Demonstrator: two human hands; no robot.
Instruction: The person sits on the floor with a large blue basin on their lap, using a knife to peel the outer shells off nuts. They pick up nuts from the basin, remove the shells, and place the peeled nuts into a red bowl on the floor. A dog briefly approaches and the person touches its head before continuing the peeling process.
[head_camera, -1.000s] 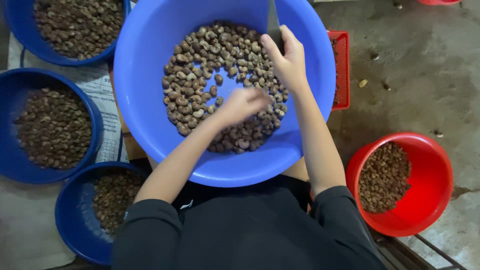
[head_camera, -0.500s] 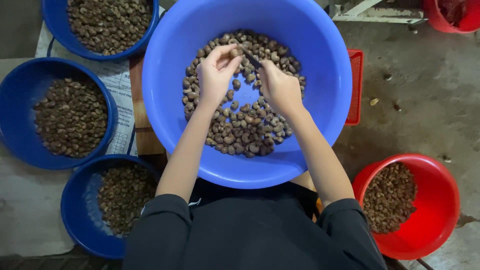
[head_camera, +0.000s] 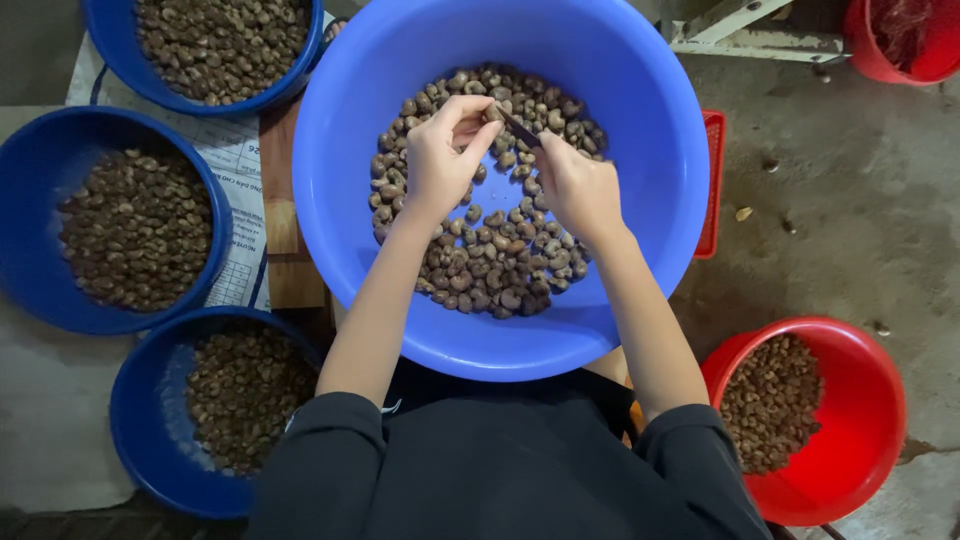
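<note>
A view straight down on a person in a black top, working over a big blue basin (head_camera: 640, 250) in front of them. Brown nuts (head_camera: 500, 260) cover the middle of the basin's floor, leaving bare blue plastic all around.

The left hand (head_camera: 440, 160) is over the far part of the heap. Its fingers are curled and pinched together at the tips, gripping what looks like a single nut, though the nut itself is too small to make out clearly. The right hand (head_camera: 578, 185) is just beside it, closed around a small dark blade (head_camera: 518, 125). The blade's tip points toward the left fingertips and meets them at the pinch.

Both forearms run from the near edge of the basin up to the hands.

On the floor (head_camera: 860, 220) around the basin are more containers of nuts. Three dark blue bowls stand on the person's left: one at the far left corner of the view (head_camera: 110, 40), one midway (head_camera: 25, 250), one near the left elbow (head_camera: 135, 420). A red bowl (head_camera: 870, 420) of smaller brown pieces stands near the right elbow. A printed paper sheet (head_camera: 240, 160) lies between the blue bowls and the basin. A red crate edge (head_camera: 712, 180) shows just beside the basin's right rim, and a red bucket (head_camera: 900, 50) is at the far right corner.
</note>
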